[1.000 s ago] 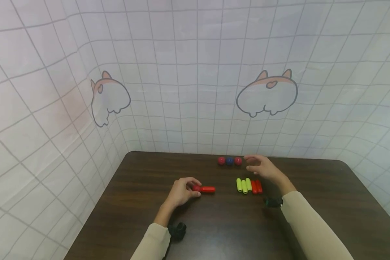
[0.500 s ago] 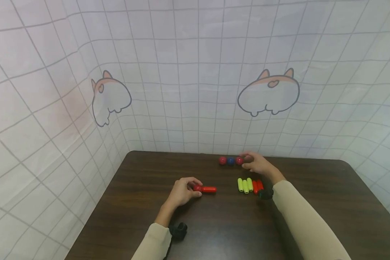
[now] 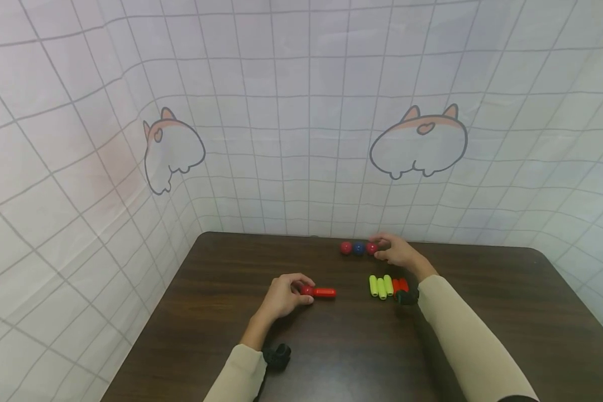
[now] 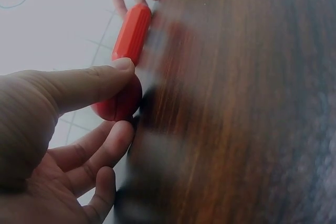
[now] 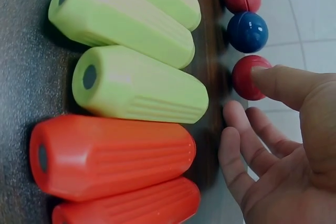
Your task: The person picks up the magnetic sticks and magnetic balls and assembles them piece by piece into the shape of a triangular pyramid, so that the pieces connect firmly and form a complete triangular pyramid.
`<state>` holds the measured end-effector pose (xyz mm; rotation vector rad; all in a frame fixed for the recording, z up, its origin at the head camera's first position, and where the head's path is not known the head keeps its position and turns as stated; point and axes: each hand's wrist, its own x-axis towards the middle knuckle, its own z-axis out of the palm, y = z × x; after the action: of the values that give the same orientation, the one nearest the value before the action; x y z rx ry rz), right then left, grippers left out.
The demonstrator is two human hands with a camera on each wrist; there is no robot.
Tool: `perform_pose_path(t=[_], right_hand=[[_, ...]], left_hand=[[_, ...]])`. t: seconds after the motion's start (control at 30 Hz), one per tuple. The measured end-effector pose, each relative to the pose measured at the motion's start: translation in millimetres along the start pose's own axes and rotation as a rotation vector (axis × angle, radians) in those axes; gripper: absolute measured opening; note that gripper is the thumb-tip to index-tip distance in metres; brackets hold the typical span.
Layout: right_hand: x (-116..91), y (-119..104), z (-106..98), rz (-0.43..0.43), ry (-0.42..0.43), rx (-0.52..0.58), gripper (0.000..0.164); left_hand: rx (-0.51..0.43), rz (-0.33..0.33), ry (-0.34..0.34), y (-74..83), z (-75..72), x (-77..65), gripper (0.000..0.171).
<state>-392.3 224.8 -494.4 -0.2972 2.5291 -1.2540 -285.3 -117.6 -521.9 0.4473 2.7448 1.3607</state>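
My left hand [image 3: 283,297] holds a red ball [image 4: 122,100] between thumb and fingers, low over the table. A ridged red rod [image 3: 325,292] lies end-on against that ball, pointing right. Near the table's back edge my right hand [image 3: 398,251] has its thumb and index finger about another red ball [image 5: 247,77], the right-hand one in a short row. Beside it in the row sit a blue ball [image 3: 359,248] and a further red ball [image 3: 345,248]. The right hand's other fingers spread loosely in the right wrist view.
In front of the right hand, yellow-green rods [image 3: 382,287] lie side by side with two red rods [image 5: 113,156], partly behind the right wrist's strap in the head view. Dark holes show in some rod ends. A white gridded curtain [image 3: 281,139] stands behind the brown table [image 3: 221,262].
My right hand has moved left to the end red ball and closed its thumb and finger about it. The left hand stays at its ball and rod.
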Motion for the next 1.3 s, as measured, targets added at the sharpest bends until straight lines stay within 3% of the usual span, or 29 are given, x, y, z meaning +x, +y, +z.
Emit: perform_pose_path(t=[0.67,1.03,1.3], right_hand=[[-7,4,-2,-0.007,0.027,-0.09,0.034],[-22,10,-8,-0.039,0.023,-0.009,0.037],[-39,3,-9,-0.163,0.023,0.014,0.035]], left_hand=[[-0.003,-0.009,-0.001,2.0,-1.3,0.0,0.027],[-0.002,-0.011,0.0,1.5,-1.5,0.2,0.028],[-0.002,-0.008,0.006,-0.3,-1.0,0.0,0.028]])
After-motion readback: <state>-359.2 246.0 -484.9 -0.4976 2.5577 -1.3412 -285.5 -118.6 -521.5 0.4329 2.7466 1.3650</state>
